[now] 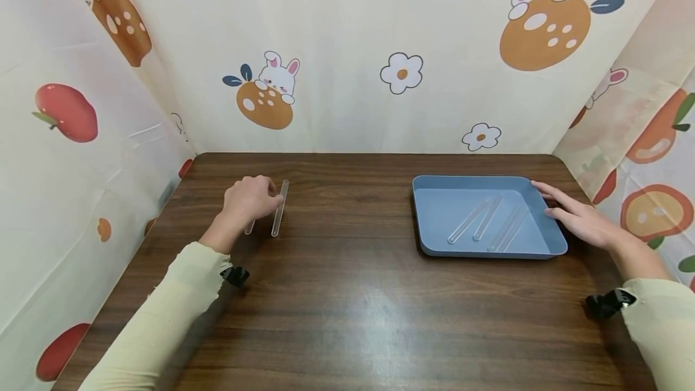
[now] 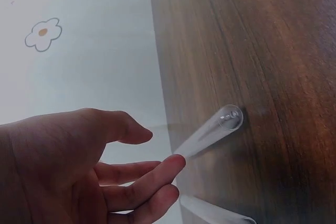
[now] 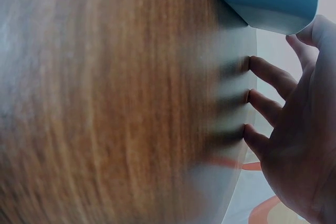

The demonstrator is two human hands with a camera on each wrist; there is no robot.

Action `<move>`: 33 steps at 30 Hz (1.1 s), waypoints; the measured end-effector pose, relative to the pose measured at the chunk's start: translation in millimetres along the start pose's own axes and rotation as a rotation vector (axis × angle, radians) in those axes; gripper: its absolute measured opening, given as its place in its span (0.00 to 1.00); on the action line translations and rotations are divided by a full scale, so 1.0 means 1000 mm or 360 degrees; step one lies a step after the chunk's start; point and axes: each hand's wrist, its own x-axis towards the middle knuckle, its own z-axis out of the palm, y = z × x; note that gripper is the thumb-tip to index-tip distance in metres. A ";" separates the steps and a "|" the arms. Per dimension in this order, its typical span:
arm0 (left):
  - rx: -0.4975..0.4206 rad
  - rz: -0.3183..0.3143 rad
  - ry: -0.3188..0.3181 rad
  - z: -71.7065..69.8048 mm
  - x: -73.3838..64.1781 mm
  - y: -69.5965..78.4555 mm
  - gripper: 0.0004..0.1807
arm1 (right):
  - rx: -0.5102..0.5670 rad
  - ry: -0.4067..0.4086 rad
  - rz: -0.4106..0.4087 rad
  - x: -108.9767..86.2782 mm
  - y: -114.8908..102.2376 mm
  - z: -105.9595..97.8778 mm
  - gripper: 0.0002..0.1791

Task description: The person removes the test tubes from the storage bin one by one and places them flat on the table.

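My left hand (image 1: 250,197) reaches over two clear test tubes on the left of the table. One test tube (image 1: 277,219) lies at its fingertips, and part of the other test tube (image 1: 250,228) is hidden under the hand. In the left wrist view the thumb and fingers are spread apart, with no tube between them; a tube (image 2: 207,132) lies just beyond. Over on the right, my right hand (image 1: 586,222) touches the right rim of a blue tray (image 1: 434,189) with extended fingers. Several clear test tubes (image 1: 467,222) lie slanted inside that tray.
The dark wooden table (image 1: 347,306) reaches back to a printed curtain (image 1: 347,29), with more curtain along both sides. Each wrist wears a small black camera, one at the left cuff (image 1: 234,276) and one at the right cuff (image 1: 609,303).
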 end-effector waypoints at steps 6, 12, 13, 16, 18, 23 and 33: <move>0.0004 0.0030 0.0020 0.003 0.002 0.009 0.26 | -0.0007 0.0014 -0.0003 -0.001 0.001 -0.001 0.39; 0.0000 0.0060 0.0031 0.006 0.004 0.023 0.26 | -0.0002 0.0020 -0.0013 -0.001 0.002 0.000 0.39; -0.0001 0.0068 0.0033 0.006 0.005 0.025 0.26 | -0.0001 0.0022 -0.0014 -0.001 0.002 0.000 0.39; 0.0003 0.0097 0.0051 0.006 0.006 0.033 0.26 | 0.0006 0.0023 -0.0016 -0.001 0.002 0.001 0.39; 0.0005 0.0118 0.0066 0.006 0.006 0.038 0.25 | 0.0008 0.0028 -0.0018 -0.001 0.002 0.001 0.39; 0.0002 0.0161 0.0088 0.005 0.006 0.053 0.25 | 0.0010 0.0026 -0.0010 -0.001 0.001 0.001 0.39; 0.0013 0.0260 0.0122 0.010 0.007 0.088 0.23 | 0.0021 0.0020 0.0001 -0.002 0.000 0.002 0.40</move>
